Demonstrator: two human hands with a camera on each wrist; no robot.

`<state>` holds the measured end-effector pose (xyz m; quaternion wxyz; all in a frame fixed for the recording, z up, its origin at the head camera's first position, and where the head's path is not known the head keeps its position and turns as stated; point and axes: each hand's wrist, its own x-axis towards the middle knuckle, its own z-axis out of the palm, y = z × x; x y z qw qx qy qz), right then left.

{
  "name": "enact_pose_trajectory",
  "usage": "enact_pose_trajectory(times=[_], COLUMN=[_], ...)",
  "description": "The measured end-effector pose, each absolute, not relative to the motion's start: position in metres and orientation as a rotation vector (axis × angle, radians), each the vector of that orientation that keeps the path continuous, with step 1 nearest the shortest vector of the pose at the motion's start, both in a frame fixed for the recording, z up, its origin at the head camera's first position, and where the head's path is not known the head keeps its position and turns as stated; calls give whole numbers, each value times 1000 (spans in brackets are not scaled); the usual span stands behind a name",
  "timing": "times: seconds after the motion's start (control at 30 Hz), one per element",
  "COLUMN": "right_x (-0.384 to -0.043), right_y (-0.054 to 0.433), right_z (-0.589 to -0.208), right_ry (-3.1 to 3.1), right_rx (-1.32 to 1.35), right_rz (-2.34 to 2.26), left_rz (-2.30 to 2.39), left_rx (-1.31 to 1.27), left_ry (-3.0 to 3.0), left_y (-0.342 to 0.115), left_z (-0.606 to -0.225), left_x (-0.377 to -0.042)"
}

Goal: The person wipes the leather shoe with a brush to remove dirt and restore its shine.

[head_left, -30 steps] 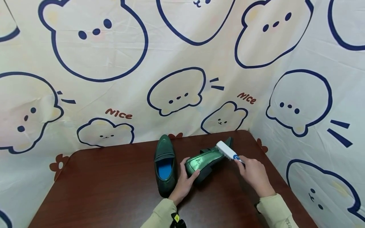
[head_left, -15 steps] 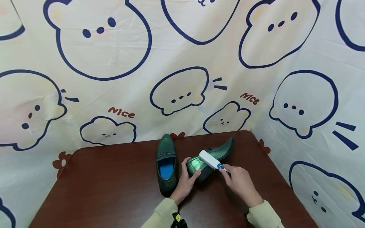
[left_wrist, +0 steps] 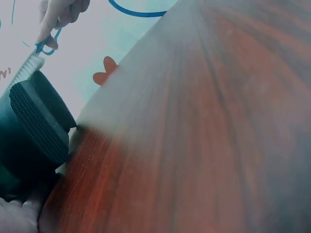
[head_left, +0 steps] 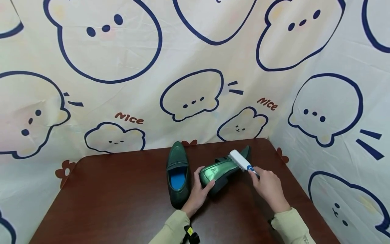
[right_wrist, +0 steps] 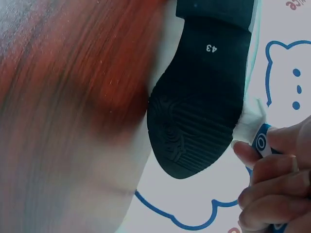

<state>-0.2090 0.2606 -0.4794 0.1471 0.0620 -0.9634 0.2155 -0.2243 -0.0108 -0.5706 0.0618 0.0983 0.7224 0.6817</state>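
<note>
My left hand [head_left: 198,195] grips the heel end of a shiny green loafer [head_left: 216,171], which is tipped on its side with the toe pointing to the far right. In the right wrist view the loafer's black sole [right_wrist: 204,92] shows the number 43. My right hand [head_left: 269,186] holds a white brush [head_left: 239,159] by its blue-and-white handle; its bristles lie against the side of the loafer towards the toe. A second green loafer [head_left: 177,157] with a blue insole stands upright just left of my left hand.
The shoes are on a dark brown wooden table [head_left: 122,193] with rounded back corners. A cream cloth [head_left: 134,98] printed with blue cartoon outlines hangs behind the table and along its right side.
The brush has swept from the toe side back near the heel, then forward again towards the toe, with my right hand. My left hand keeps its grip on the loafer.
</note>
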Motion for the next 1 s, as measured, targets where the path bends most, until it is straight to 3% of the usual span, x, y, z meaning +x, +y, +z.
enact_pose_trajectory(times=[0.77,1.0], right_x=[-211,-224], right_y=[273,296], right_z=[-477,-478], right_ry=[-2861,-2899], right_rx=[217,52], right_rz=[704,715], left_rz=[2154,2102], left_rx=[117,152], left_ry=[2111,2124], left_y=[-13,-16], left_z=[-570,-570], left_x=[-223,-221])
